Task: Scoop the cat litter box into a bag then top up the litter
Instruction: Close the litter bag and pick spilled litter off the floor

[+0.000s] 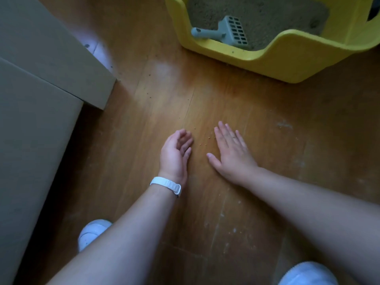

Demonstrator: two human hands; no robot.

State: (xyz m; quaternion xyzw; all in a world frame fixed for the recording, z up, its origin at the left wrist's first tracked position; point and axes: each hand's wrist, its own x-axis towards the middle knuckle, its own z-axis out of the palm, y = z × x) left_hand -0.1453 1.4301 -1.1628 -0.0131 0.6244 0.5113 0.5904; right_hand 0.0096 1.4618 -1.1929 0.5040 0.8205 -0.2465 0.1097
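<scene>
I see the yellow litter box (287, 58) at about one o'clock, standing on the wooden floor, its low front lip facing me. Tan litter (267, 15) fills it, uneven, with a few dark spots. A grey slotted scoop (226, 32) lies inside at the front left, handle resting toward nine o'clock, blade on the litter. Loose grains (203, 140) dot the floor at six o'clock from the box.
</scene>
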